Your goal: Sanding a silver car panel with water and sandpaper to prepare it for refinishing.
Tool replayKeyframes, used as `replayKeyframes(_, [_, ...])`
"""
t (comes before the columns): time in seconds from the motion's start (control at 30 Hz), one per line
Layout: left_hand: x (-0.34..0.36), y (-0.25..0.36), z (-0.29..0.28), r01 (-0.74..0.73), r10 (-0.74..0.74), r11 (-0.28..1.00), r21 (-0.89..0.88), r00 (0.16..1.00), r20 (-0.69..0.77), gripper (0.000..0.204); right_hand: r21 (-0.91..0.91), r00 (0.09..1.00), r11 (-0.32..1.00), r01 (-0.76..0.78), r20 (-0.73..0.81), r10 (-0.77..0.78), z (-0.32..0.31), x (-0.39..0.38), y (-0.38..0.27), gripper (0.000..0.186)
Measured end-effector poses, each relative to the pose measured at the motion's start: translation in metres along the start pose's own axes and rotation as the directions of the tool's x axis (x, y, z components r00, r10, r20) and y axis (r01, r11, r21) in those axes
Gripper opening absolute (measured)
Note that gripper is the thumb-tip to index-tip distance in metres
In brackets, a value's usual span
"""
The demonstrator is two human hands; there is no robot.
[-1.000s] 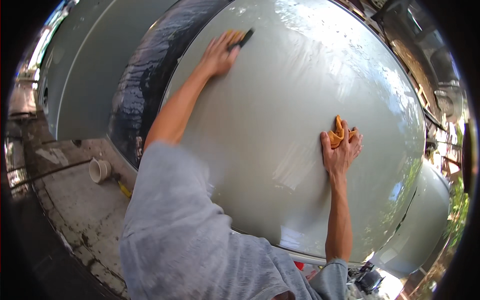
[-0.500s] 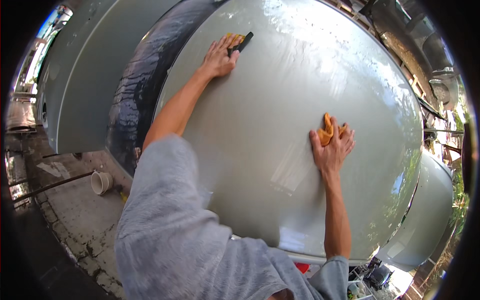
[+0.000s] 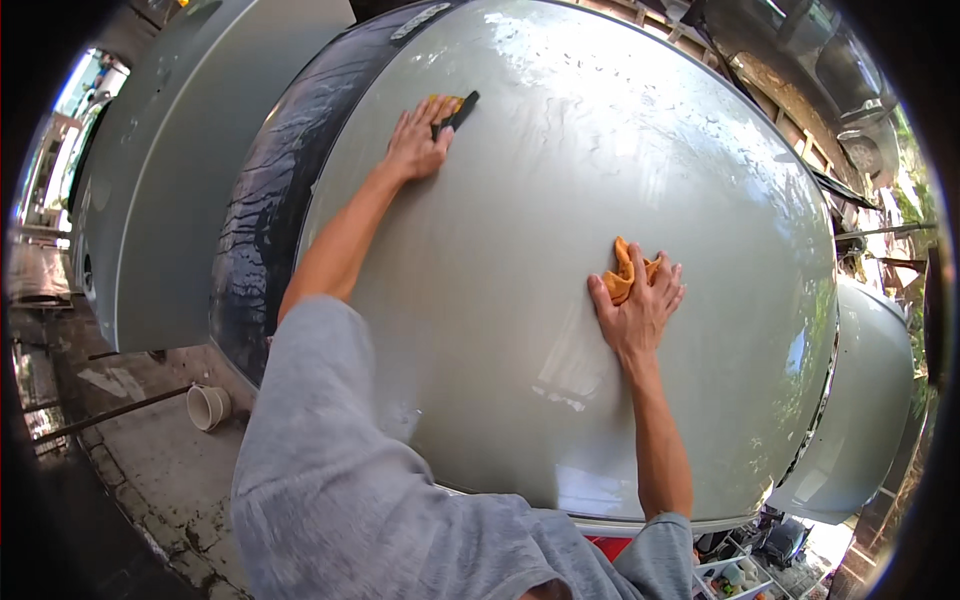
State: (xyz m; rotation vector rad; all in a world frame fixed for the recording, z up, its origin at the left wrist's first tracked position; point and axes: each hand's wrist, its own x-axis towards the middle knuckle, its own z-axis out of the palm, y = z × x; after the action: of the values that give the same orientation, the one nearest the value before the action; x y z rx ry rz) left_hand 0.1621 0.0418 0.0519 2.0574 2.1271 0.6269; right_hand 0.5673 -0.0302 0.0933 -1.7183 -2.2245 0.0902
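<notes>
My left hand (image 3: 415,148) grips a yellow-and-black block (image 3: 459,114), its fingers over the yellow part and the long black edge standing out to the right. It lies on the far left part of a wet, pale grey-green car roof (image 3: 480,270). Farther right and nearer to me, my right hand (image 3: 640,308) presses a bunched orange cloth (image 3: 621,278) onto the same roof, fingers bent over it. Part of the cloth pokes out between thumb and forefinger. Water streaks and drops show on the roof's far side.
Left of the roof lie a dark wet windshield (image 3: 250,210) and the car's hood (image 3: 180,180). On the concrete floor at lower left stands a white bucket (image 3: 208,407). A white tray of small items (image 3: 735,578) is at lower right. Another vehicle (image 3: 850,90) stands at far right.
My view has turned slightly, so the roof and bucket sit differently in the picture. Both hands keep their holds; the right hand with the cloth appears slightly farther left on the roof.
</notes>
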Motion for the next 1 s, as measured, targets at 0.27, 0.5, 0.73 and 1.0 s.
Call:
replayKeyframes(0.27, [-0.252, 0.113, -0.037, 0.044, -0.029, 0.994, -0.099, 0.988, 0.149, 0.066, -0.082, 0.998, 0.995, -0.063, -0.002, 0.063, -0.018, 0.001, 0.020, 0.074])
replayKeyframes(0.5, [0.046, -0.012, 0.011, 0.192, -0.188, 0.980, 0.047, 0.979, -0.082, 0.055, 0.000, 1.000, 1.000, 0.011, 0.008, -0.011, 0.002, -0.001, -0.009, 0.074])
replayKeyframes(0.73, [-0.270, 0.146, -0.036, 0.042, -0.032, 0.997, -0.067, 0.990, 0.138, 0.067, -0.093, 0.998, 0.995, -0.038, -0.052, 0.033, -0.016, 0.003, 0.019, 0.073])
replayKeyframes(1.0, [0.041, 0.038, 0.014, 0.070, -0.068, 0.997, 0.034, 0.996, -0.052, 0.052, -0.012, 0.999, 1.000, -0.013, -0.049, 0.012, 0.002, 0.002, -0.011, 0.074])
